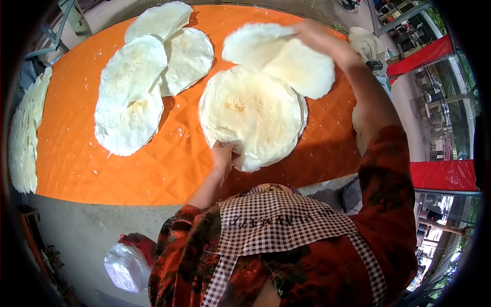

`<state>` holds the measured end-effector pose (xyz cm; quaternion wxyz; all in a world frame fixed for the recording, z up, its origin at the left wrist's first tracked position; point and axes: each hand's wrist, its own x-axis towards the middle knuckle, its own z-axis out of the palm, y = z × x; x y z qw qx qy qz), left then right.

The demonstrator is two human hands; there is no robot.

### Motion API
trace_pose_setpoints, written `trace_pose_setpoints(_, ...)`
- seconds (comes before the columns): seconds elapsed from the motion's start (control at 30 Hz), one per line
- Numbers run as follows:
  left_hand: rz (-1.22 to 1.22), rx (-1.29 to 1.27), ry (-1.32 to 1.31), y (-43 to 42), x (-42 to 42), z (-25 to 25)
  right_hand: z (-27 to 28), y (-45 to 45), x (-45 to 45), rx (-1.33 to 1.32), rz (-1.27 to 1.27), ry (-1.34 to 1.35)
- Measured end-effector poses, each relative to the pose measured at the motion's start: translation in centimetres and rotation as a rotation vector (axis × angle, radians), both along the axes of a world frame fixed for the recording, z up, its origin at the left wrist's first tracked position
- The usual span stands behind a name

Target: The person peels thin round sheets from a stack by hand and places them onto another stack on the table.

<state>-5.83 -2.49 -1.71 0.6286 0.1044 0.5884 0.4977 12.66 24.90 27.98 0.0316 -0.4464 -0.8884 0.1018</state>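
A stack of round, thin white flatbreads (250,112) with light brown spots lies on an orange quilted cloth in front of me. My left hand (223,155) pinches the near left edge of the stack, where the top sheet buckles. Beyond the stack, two overlapping pale flatbreads (304,66) partly cover its far side. My right hand (319,38), smeared by motion, is at their far edge; its fingers cannot be made out. To the left lie several more overlapping flatbreads (133,66).
The orange cloth (189,158) bears scattered white crumbs. A long row of flatbreads (28,133) stands along the table's left end. More pale sheets (360,130) show at the right edge. On the floor, a clear plastic bag (126,266) sits at lower left.
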Motion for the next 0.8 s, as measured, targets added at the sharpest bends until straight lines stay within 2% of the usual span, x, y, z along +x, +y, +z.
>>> trace_pose_setpoints(0.1,0.014,-0.022,-0.046,0.1,-0.1,-0.2,4.4,-2.9,-0.8,0.435,0.173,-0.187)
trace_pose_setpoints(0.17,0.018,-0.026,-0.074,0.1,-0.1,-0.1,4.2,-8.6,-2.5,0.046,-0.036,-0.086)
trace_pose_setpoints(0.2,0.02,-0.018,-0.084,0.2,-0.2,0.6,0.0,-8.6,-1.0,0.476,0.18,-0.232)
trace_pose_setpoints(0.23,0.022,-0.012,-0.095,0.1,-0.2,1.0,-0.8,-12.2,-3.0,0.075,-0.061,-0.154)
trace_pose_setpoints(0.27,0.019,-0.012,-0.111,-0.1,-0.2,1.1,-5.4,-13.3,-2.3,0.014,-0.019,-0.016)
trace_pose_setpoints(0.3,0.016,-0.009,-0.126,0.0,-0.3,1.2,-8.2,-15.6,-3.2,-0.147,-0.11,0.013)
trace_pose_setpoints(0.37,0.003,-0.026,-0.137,0.0,-0.2,1.1,-18.0,-17.5,-2.0,-0.119,0.139,-0.15)
trace_pose_setpoints(0.4,-0.012,-0.047,-0.132,0.0,0.0,0.8,-19.3,-18.8,-2.7,-0.228,0.082,-0.247)
trace_pose_setpoints(0.43,-0.029,-0.066,-0.124,0.0,0.0,0.8,-22.3,-19.4,-2.0,-0.117,0.137,-0.237)
trace_pose_setpoints(0.5,-0.008,-0.064,-0.134,-0.4,0.1,1.4,-23.8,-19.6,-1.3,0.021,0.169,-0.205)
trace_pose_setpoints(0.57,-0.013,-0.074,-0.146,-0.6,0.1,1.7,-20.7,-19.8,-1.5,0.074,0.119,-0.167)
trace_pose_setpoints(0.67,0.007,-0.067,-0.211,-0.4,0.5,3.1,-20.1,-20.6,-1.0,0.228,0.167,-0.068)
trace_pose_setpoints(0.7,0.024,-0.036,-0.267,-0.4,0.7,2.9,-20.0,-21.2,-1.1,0.066,0.134,-0.15)
trace_pose_setpoints(0.8,0.073,0.028,-0.376,0.1,1.3,2.0,-22.2,-23.1,-1.6,-0.164,0.062,-0.169)
